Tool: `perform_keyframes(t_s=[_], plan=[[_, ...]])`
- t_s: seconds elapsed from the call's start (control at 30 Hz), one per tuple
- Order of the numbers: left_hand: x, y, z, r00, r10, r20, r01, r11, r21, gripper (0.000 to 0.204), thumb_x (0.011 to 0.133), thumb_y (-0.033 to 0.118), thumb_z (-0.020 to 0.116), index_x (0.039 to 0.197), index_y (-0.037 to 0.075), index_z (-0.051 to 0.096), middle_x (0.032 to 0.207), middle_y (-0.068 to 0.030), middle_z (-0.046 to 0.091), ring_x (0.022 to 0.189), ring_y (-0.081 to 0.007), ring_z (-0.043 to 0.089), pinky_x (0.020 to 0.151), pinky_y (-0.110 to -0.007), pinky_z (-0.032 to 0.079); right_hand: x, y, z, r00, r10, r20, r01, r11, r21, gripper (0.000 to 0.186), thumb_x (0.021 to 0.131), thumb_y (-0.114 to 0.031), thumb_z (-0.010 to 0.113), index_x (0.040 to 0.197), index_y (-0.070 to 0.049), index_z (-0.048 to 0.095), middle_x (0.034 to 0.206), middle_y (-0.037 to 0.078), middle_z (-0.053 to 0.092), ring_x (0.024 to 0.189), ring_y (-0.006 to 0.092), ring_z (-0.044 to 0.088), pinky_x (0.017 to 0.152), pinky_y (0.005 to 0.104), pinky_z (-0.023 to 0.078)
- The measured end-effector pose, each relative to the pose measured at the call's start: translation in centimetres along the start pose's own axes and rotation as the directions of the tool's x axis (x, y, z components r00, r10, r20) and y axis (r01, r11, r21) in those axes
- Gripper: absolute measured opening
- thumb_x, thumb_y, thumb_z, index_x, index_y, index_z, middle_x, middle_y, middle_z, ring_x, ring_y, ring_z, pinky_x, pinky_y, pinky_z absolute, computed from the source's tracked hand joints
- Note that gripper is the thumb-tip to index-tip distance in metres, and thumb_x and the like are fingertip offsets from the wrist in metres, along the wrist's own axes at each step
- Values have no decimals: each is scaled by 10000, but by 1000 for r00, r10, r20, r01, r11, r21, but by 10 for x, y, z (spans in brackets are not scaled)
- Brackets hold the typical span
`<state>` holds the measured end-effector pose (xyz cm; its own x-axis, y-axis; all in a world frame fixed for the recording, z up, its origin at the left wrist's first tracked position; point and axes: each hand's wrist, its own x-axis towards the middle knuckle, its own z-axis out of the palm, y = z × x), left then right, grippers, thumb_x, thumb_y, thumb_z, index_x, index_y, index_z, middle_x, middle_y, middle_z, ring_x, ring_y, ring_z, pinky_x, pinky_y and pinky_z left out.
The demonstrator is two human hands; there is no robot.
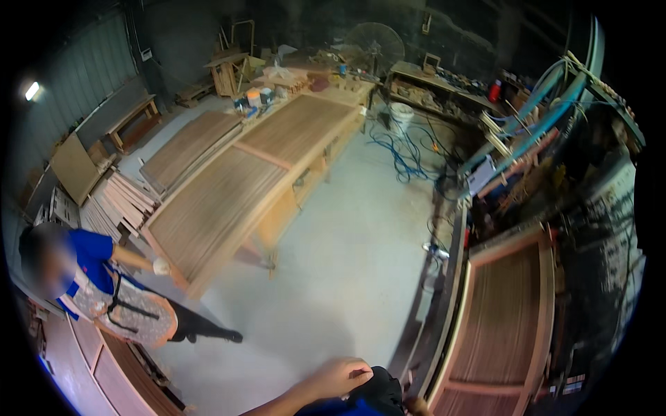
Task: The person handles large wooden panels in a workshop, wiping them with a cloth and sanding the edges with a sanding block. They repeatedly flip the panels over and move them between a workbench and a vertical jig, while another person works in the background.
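My left hand (340, 376) comes in from the lower edge, fingers curled onto a black and blue object (378, 396) at the bottom of the view. What that object is stays unclear. A small skin-coloured part (417, 405) just right of it may be my right hand; the rest is hidden. Close on the right lies a slatted wooden door panel (506, 326) on a long machine bed.
A person in a blue shirt and patterned apron (114, 298) stands at left, one gloved hand on the corner of a large wooden door (243, 187) on a workbench. Stacked boards (118, 201) lie beyond. Blue hoses (406, 156) and a white bucket (401, 114) sit on the concrete floor.
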<state>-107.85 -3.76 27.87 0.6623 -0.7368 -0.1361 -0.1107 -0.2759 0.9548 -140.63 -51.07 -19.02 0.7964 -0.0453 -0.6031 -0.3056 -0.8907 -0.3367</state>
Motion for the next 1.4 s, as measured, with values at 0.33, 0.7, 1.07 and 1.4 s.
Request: perform_keyframes(t_s=[0.33,0.7,1.07,1.4], plan=[[324,-105,-226,925,-286,-250,326,935,137,254,977,343,640,1076,129,733,979,-97,743,904,-311,706,802,-406,547,357,-133,-248,960,187,210,-239,936,259,349,920,-427,607,905,-100,727,944,153,725,807,345,705,699,484,554],[670,-187,-506,881,-255,-399,262,964,-38,166,968,220,631,1074,109,695,941,-126,727,833,-332,703,731,-377,544,914,-383,-835,859,-189,-475,376,863,337,169,952,-148,577,955,-11,676,787,143,708,699,259,714,623,359,557],[875,-269,-785,557,-438,-706,391,888,-242,179,955,194,665,1015,49,750,917,-126,748,805,-236,708,739,-363,563,1245,-755,-1074,684,-677,-272,694,719,-42,168,940,-198,699,1057,-77,682,894,147,730,768,295,722,702,380,573],[976,-321,-929,-38,-701,-712,253,682,-686,168,975,174,688,1051,33,738,923,-89,752,841,-148,694,764,-325,559,1651,-1087,-1170,407,-844,-350,743,529,-411,829,813,-368,823,1499,-131,423,1402,320,533,1170,453,615,1024,513,491]])
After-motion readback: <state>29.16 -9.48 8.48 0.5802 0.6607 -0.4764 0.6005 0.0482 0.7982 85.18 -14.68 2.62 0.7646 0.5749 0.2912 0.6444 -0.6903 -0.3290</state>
